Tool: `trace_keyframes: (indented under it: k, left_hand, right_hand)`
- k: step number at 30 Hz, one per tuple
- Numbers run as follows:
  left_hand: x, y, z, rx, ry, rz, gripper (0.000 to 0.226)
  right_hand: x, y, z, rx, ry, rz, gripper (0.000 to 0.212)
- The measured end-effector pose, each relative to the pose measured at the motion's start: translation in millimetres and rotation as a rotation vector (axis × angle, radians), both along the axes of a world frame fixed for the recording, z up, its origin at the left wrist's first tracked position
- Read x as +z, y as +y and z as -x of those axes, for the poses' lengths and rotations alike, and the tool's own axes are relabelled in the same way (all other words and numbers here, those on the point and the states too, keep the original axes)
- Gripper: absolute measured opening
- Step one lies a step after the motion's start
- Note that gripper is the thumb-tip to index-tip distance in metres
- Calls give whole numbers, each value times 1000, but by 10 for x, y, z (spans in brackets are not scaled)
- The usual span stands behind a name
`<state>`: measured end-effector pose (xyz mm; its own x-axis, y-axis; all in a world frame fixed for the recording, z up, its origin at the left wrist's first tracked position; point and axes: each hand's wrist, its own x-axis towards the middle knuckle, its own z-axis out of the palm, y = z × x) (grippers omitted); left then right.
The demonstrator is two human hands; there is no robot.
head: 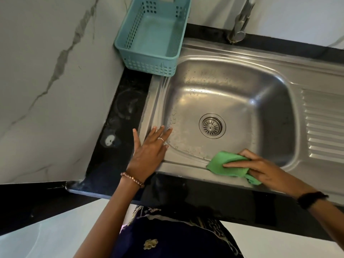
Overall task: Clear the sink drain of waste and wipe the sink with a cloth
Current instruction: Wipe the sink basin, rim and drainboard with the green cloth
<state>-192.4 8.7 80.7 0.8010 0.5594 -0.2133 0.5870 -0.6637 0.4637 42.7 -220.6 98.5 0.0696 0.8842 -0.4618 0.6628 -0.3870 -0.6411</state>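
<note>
Right hand (260, 169), grip closed on folded green cloth (228, 165) at near rim of stainless steel sink (232, 101); left hand (149, 148) flat, fingers spread wide, on left rim; round slotted drain (212, 126) visible.

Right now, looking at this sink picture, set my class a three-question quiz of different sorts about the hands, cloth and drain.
1. True or false: the green folded cloth lies under the right hand.
2. Where does the left hand rest? A) in the teal plastic basket B) on the left rim of the stainless steel sink C) on the metal tap
3. Fill in: the round metal drain strainer shows no visible ____.

Key: 1 true; 2 B; 3 waste.
</note>
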Motion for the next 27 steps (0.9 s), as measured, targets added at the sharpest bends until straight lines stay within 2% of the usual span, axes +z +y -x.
trace_keyframes:
  k: [9,12,16,19,24,27]
  left_hand:
    - [48,-214,-29,212,-296,284,39]
    - [71,-221,-40,286,-348,322,36]
    - [88,-349,-179,328,-319,273,37]
    - [78,-534,-368,302,-259,237,40]
    - [-10,-1062,-880,81,-109,158,49]
    - [-70,-1387,-1152,-32,-63,147,43]
  right_hand:
    - [-118,1118,861,196,-225,-246,44]
    - [-189,1140,968,251,-252,-327,48]
    - [-253,743,679,287,-218,-334,65]
    - [-216,348,302,288,-205,-309,70]
    - [-79,-485,-414,310,-238,-236,75]
    - [-32,-927,-858,283,-274,-187,80]
